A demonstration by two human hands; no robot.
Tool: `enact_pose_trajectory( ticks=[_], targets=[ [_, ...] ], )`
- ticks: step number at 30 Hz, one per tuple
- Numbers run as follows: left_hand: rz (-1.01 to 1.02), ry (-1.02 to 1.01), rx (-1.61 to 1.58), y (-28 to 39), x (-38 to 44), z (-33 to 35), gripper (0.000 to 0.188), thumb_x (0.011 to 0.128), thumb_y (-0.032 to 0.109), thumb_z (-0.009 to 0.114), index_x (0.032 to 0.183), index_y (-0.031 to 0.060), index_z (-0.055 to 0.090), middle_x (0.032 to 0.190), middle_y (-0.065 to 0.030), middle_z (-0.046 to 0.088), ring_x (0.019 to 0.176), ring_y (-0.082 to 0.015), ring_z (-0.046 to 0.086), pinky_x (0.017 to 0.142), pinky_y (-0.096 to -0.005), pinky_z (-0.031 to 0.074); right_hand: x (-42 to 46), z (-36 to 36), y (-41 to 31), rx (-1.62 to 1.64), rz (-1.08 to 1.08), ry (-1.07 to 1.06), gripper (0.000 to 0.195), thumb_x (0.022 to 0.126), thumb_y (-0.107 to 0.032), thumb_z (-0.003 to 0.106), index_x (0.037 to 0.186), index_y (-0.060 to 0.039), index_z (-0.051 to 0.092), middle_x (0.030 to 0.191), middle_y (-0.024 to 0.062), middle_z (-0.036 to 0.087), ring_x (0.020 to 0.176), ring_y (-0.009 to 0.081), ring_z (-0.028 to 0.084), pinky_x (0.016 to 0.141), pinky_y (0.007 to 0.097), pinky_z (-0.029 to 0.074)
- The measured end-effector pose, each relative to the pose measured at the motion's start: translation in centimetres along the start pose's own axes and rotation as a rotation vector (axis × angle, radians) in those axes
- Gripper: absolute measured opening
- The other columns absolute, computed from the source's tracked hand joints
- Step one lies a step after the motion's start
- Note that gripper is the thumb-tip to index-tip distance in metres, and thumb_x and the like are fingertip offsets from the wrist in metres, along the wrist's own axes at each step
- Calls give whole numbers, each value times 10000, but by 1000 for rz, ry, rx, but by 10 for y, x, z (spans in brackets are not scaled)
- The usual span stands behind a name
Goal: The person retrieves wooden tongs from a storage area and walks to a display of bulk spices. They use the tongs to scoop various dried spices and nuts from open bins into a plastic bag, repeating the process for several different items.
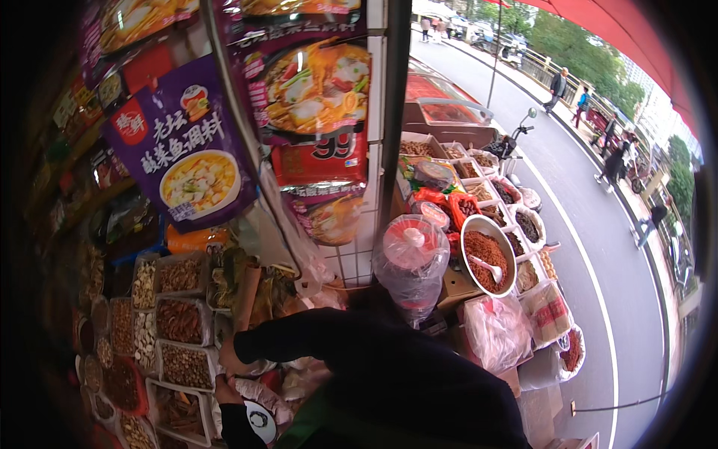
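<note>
Both of my hands are close together at the lower left, beside several open trays of dried goods. My right hand comes from a dark sleeve and is above my left hand in the picture. Their fingers are small and shadowed, so I cannot tell whether they hold anything. Nearest to them is a white tray of small round brown dried goods. A tray of reddish-brown dried pieces sits beyond it, and one of bark-like strips lies below. Beside my left sleeve are a pale plastic bag and a white disc with a dark ring.
A purple seasoning packet hangs above the trays near a metal pole. To the right are a plastic-wrapped container and a metal bowl of red-brown flakes with a white scoop. People walk beyond the road.
</note>
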State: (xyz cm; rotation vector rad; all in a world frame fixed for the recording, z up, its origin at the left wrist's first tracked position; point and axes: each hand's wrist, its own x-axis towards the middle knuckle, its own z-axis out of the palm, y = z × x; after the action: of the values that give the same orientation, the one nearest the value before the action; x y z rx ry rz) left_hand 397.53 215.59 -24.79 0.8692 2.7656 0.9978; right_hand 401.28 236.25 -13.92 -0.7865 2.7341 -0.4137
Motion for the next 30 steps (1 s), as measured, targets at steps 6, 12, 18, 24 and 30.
enact_pose_trajectory(
  ticks=[6,12,18,24,30],
  targets=[
    [-57,-92,69,17,4,-3,175,904,98,495,1042,-10,497,912,-217,589,813,-367,575,717,-429,449,-12,-2,3,-82,2,27,457,896,-410,480,840,1,672,810,157,651,725,315,620,659,433,489],
    [15,-125,-62,12,15,-8,282,925,221,503,1058,-27,486,919,-219,575,817,-342,566,736,-442,439,-3,7,14,22,32,70,403,805,-379,613,890,14,621,884,174,622,766,320,609,682,422,494],
    [124,555,190,-47,49,6,631,888,397,586,1317,-16,375,1262,-221,462,1117,-364,491,887,-488,430,13,13,19,253,138,256,507,765,-303,708,1056,58,501,984,204,581,829,334,596,721,418,494],
    [-447,436,-1129,28,55,4,660,864,305,651,1338,-25,332,1168,-213,534,1068,-344,525,909,-512,439,16,40,1,513,292,403,621,800,-196,673,1236,71,319,1068,238,477,977,384,509,813,444,449],
    [-534,350,-1234,44,43,-19,733,883,75,594,1464,99,147,1401,-198,342,1184,-342,465,957,-488,437,17,31,2,575,60,259,405,892,-250,575,1167,10,432,1070,197,469,988,377,493,833,476,420]
  ],
)
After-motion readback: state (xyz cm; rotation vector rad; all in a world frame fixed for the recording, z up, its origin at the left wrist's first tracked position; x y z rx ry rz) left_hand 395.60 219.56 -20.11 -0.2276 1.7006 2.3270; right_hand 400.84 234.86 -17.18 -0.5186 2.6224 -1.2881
